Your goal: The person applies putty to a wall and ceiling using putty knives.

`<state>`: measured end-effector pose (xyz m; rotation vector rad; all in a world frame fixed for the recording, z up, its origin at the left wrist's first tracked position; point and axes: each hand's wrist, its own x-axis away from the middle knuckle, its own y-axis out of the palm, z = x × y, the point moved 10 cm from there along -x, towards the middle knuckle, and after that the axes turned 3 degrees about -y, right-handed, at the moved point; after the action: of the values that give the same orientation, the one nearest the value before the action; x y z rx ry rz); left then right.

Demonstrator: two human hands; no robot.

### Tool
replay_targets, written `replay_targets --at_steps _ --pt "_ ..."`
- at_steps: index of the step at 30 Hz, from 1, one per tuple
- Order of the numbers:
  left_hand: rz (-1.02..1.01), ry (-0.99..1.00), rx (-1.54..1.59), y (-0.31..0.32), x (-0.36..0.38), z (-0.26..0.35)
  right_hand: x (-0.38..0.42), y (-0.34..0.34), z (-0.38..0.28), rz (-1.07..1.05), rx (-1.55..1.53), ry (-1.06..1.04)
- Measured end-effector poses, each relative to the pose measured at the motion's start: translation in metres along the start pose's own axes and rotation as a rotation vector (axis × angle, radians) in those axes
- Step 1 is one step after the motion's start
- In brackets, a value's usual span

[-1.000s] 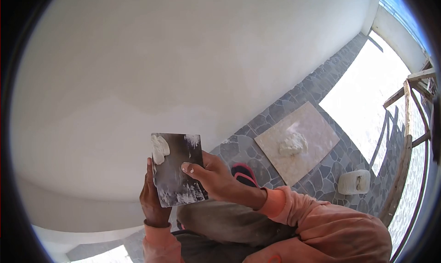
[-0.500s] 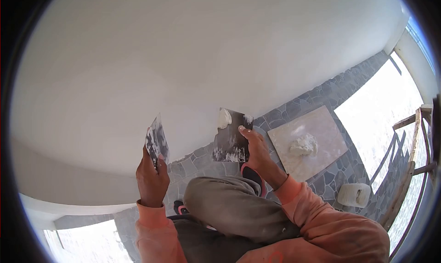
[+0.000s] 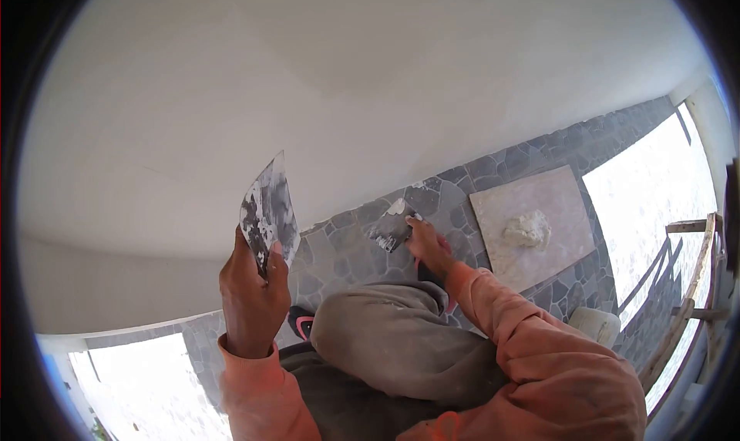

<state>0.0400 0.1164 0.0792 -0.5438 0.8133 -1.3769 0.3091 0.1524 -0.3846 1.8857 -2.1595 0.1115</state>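
Observation:
My left hand point(image 3: 257, 291) is closed round a flat putty knife point(image 3: 271, 206), its blade tipped up and smeared with white and dark patches. In my right hand point(image 3: 428, 244) is a second putty knife point(image 3: 389, 229), held low over the stone floor, with a lump of white filler near its upper corner. Beside my right hand lies a pale square board point(image 3: 501, 202) with a mound of white filler point(image 3: 528, 229) on it. The white wall point(image 3: 347, 94) rises in front of both hands.
Grey stone paving point(image 3: 339, 248) runs along the wall's foot. A whitish container point(image 3: 595, 325) stands below the board. At the far right is a wooden frame point(image 3: 690, 287) casting shadows. My bent knee point(image 3: 385, 329) is between my arms.
My right hand has gone down and away with its putty knife, from in front of the wall to low over the floor. My left hand's putty knife is raised and turned more broadside.

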Motion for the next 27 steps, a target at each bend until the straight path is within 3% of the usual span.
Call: replay_targets --at_steps 2,4,6,8,10,13,19,27 --pt "-0.062 0.009 -0.044 0.003 0.0 -0.003 -0.011 -0.001 0.018 0.005 0.181 -0.151" --pt "-0.11 0.044 -0.059 0.008 -0.001 -0.001 -0.027 -0.01 0.041 0.125 -0.054 -0.124" --pt "-0.138 0.107 -0.043 0.015 0.001 0.01 -0.036 -0.014 0.045 0.158 -0.022 -0.198" --pt "-0.213 0.088 -0.048 0.022 0.002 0.011 -0.043 -0.011 0.035 0.144 0.361 -0.307" --pt "-0.253 0.112 -0.062 0.027 0.002 0.015 -0.046 0.006 0.018 0.114 0.962 -0.395" --pt "-0.288 0.122 -0.062 0.031 0.001 0.016 -0.056 0.02 0.018 0.094 1.007 -0.275" --pt "-0.329 0.059 -0.039 0.034 -0.001 0.017 -0.063 0.038 0.007 0.047 1.069 -0.392" --pt "-0.311 0.127 -0.064 0.029 0.003 0.015 -0.079 0.037 0.016 0.057 1.016 -0.345"
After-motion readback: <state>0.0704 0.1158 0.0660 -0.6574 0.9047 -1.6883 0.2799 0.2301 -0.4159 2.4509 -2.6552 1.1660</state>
